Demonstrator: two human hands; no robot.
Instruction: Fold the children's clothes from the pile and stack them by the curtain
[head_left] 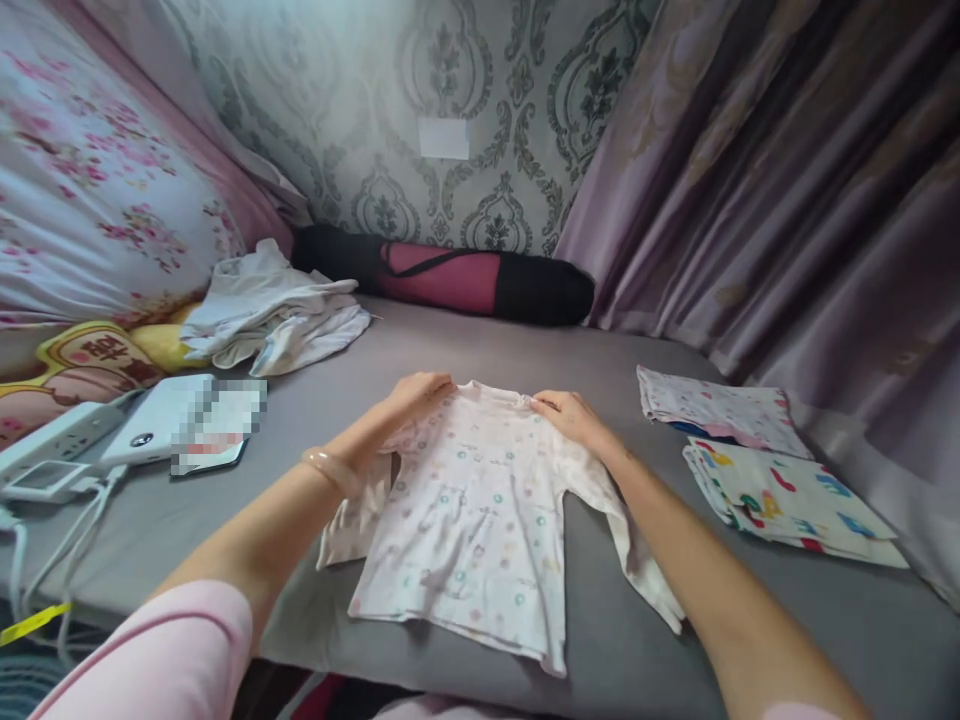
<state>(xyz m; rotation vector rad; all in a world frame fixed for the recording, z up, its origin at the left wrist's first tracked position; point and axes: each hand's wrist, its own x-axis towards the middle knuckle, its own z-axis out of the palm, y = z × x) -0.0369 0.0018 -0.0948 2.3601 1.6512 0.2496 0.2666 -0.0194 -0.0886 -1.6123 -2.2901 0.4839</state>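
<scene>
A small white long-sleeved shirt (472,510) with a faint coloured print lies spread on the grey bed sheet (600,355), its neckline away from me and its hem near the bed's front edge. My left hand (424,390) is closed on the shirt's left shoulder beside the collar; a bangle (330,470) circles that forearm. At the opposite shoulder, my right hand (566,412) pinches the fabric by the neckline. Both sleeves stretch out to the sides, partly hidden under my forearms.
Folded patterned clothes (720,408) and a folded colourful cloth (795,500) lie on the right. Crumpled white clothes (277,310) sit at back left. A power strip (60,440), cables and a white device (154,420) are at left. A long black-and-red bag (442,277) lies along the wall.
</scene>
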